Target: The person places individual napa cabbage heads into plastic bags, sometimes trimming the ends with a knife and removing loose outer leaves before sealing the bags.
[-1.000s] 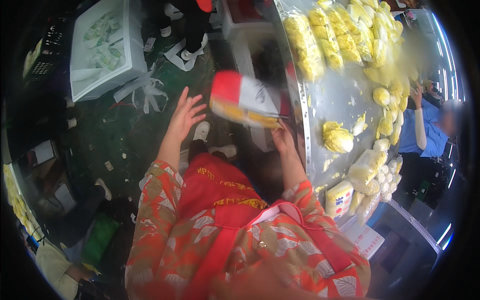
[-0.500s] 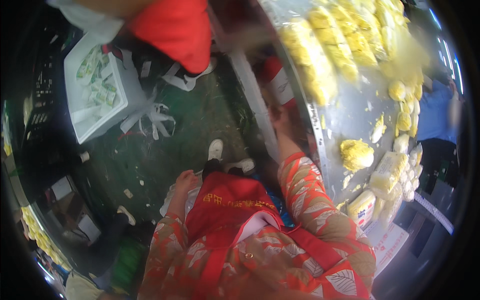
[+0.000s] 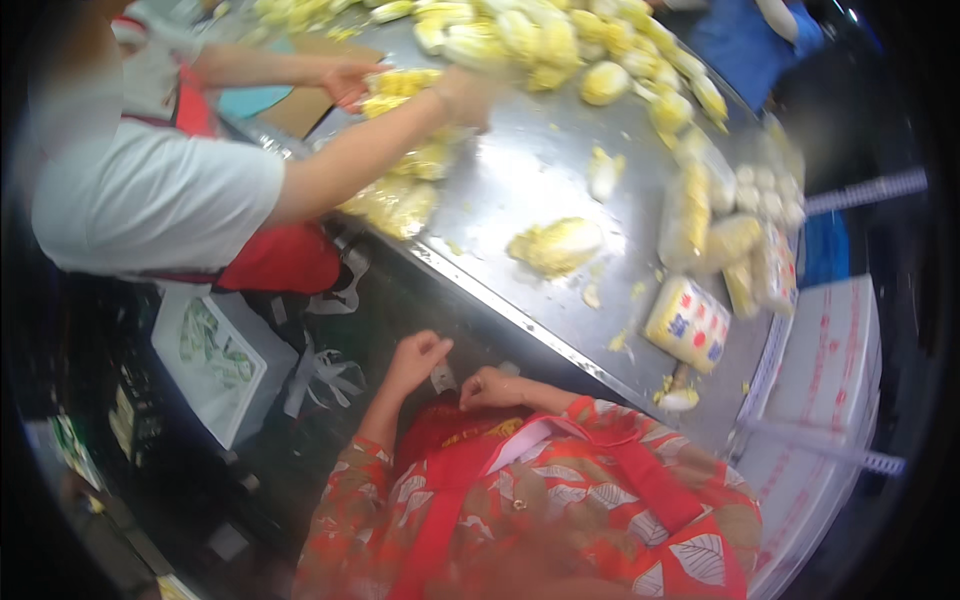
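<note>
In front of my red apron (image 3: 440, 440), both my hands hover near the metal table (image 3: 500, 295) without touching it. My left hand (image 3: 412, 362) holds nothing, its fingers loosely bent and partly apart. Close to it on the right, my right hand (image 3: 492, 388) has its fingers curled in, with nothing visible in them. Beyond the table's near edge lies a single yellow napa cabbage (image 3: 560, 247). A smaller pale cabbage piece (image 3: 604, 174) rests farther back. Near the right corner sits a wrapped package (image 3: 688, 322) with coloured print.
A co-worker's arm (image 3: 360, 155) reaches over wrapped cabbages (image 3: 395, 205) at the left. More cabbages (image 3: 540, 40) are piled at the back. On the floor stands a white foam box (image 3: 250, 345) with packets inside. Printed white cartons (image 3: 825, 390) are at the right.
My view has turned toward the table, and the co-worker now shows at the left. My right hand has come back from the table's side to my front, near my raised left hand.
</note>
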Motion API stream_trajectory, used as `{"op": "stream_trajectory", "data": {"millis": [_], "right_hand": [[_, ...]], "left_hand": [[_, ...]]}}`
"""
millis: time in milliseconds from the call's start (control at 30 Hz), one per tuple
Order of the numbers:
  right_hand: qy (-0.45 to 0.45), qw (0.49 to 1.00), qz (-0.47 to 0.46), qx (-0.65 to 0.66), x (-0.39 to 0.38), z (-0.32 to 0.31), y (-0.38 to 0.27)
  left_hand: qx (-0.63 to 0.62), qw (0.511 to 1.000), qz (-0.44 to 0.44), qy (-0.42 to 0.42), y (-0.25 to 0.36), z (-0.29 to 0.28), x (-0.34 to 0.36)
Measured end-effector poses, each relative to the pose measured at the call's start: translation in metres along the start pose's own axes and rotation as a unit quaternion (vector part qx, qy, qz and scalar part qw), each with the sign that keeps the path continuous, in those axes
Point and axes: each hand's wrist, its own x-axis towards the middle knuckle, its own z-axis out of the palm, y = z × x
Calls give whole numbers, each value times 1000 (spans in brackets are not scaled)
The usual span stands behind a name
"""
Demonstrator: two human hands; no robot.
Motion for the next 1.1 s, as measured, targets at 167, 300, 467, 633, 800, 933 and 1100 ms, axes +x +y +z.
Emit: {"op": "stream_trajectory", "data": {"millis": [167,300,467,633,800,933,1100], "right_hand": [[106,983,-78,-126,-135,-62,-91],[277,870,-210,-349,-260,-89,-189],[362,717,-283,-524,-335,-55,-265],[366,677,-304,-562,-379,-33,-240],[382,684,-297,-546,-438,-24,-220],[501,663,-238,-502,-493,-12,-221],[825,547,-101,-97,-483,-49,-80]], "left_hand": [[22,984,177,-19,143,61,28],[343,844,410,45,197,117,69],[483,765,417,84,190,155,119],[640,738,211,25,197,180,135],[637,739,217,37,183,180,136],[624,751,214,26,177,177,144],[566,788,240,-42,196,185,152]]}}
